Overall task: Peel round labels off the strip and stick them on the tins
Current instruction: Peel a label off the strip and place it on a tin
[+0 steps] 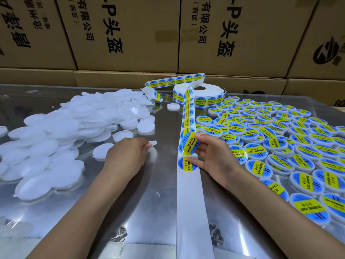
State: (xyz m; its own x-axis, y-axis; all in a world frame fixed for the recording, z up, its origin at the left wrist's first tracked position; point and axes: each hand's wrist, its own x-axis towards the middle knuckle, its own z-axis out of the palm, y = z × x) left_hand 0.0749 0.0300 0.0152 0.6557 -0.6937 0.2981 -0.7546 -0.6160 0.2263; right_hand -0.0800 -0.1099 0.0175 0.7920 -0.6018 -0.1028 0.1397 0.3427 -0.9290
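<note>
Head view cuts both forearms off at the bottom edge, and the near end of the strip (188, 193) runs out of frame there too. That near stretch is bare white backing; the strip's long axis runs from the person straight away across the shiny metal table (149, 212), rising toward the roll (200, 94) at the far side.

Midway along it, the right hand (211, 156) pinches a round label (189, 144) between thumb and fingers, the label curled up off the backing so its blue-and-yellow face tilts left. Just below it another label still lies flat on the strip, touched by the thumb.

To the left, the left hand (127, 156) grips a white tin (153, 143) edge-on; its fingers hide most of it, so little beyond a thin white rim can be made out.

Unlabelled white tins (65, 131) lie heaped on the left, overlapping so single ones are hard to count, and some are cut off by the left edge. Labelled tins (280, 146) crowd the right side, running out of frame.

Farthest back stand cardboard boxes (130, 34), their black print cropped at the top.
</note>
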